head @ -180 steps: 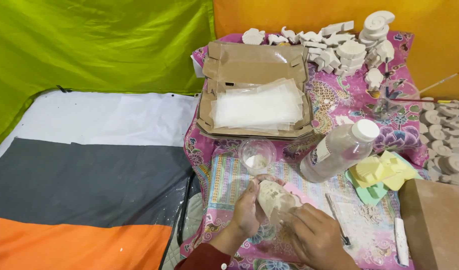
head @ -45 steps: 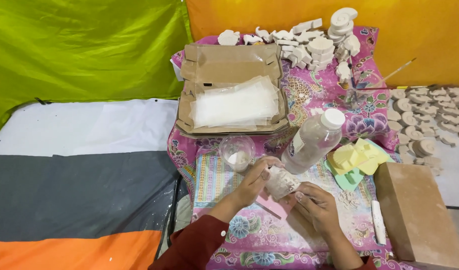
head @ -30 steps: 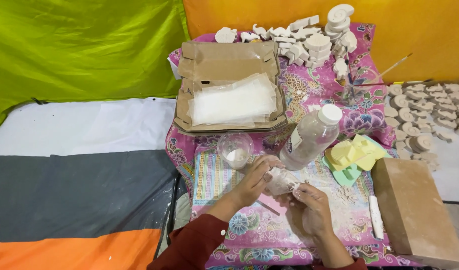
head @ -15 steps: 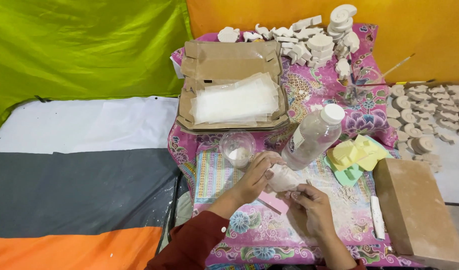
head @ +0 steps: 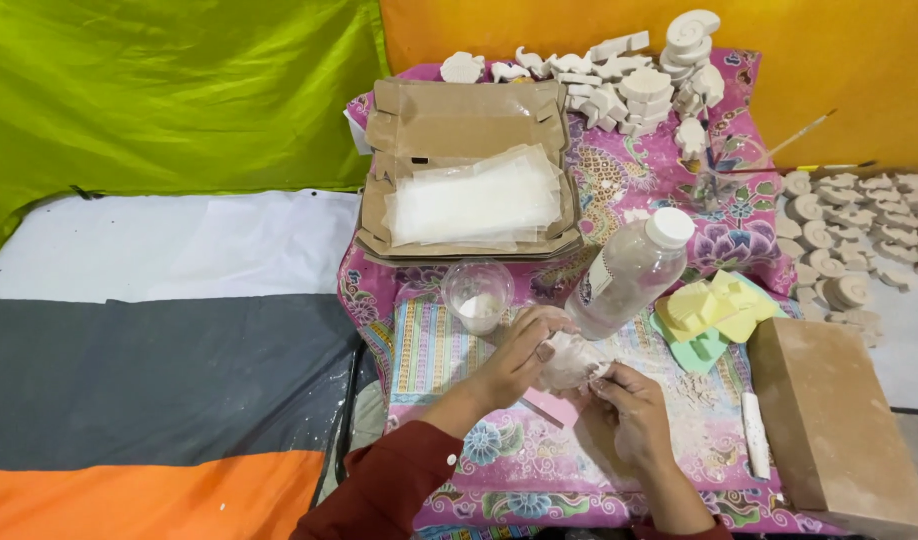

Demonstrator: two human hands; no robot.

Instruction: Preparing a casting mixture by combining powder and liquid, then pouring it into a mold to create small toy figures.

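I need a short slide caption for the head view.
Both hands, left and right, hold a white figure over a floral cloth.

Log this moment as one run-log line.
left hand: holding white plaster piece | right hand: holding same piece | beside: plastic cup, bottle

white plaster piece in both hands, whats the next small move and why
Probably turn the white plaster piece a little in the left hand so the right hand fingers can rub another side: both hands grip it above the powder-dusted cloth, with crumbs lying beside them.
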